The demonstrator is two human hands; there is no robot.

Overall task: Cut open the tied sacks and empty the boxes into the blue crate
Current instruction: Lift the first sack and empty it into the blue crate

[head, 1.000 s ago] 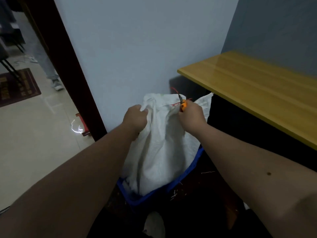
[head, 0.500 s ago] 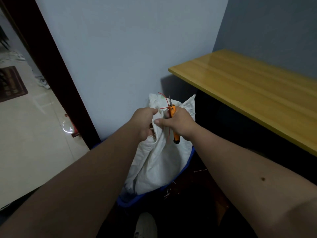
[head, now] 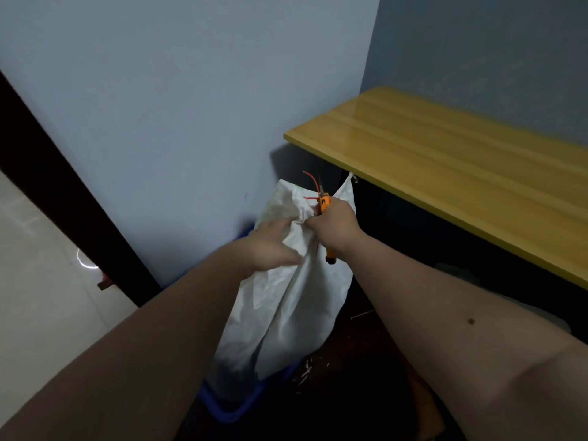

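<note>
Sack standing in the crate, tie seemingly not yet cut

Head view: the left hand (head: pixel 272 246) grasps the gathered neck of the white woven sack (head: pixel 286 300), which stands in the blue plastic crate (head: pixel 222 409); the right hand (head: pixel 334 227) clenches orange-handled snips (head: pixel 325 203) at the red tie string (head: pixel 313 186). Emptying seems wholly ahead; no boxes visible.

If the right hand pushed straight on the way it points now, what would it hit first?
Most likely the gathered neck of the white sack, which the right hand with its orange cutter already touches. Beyond lies the pale wall, though depth is unclear.
</note>
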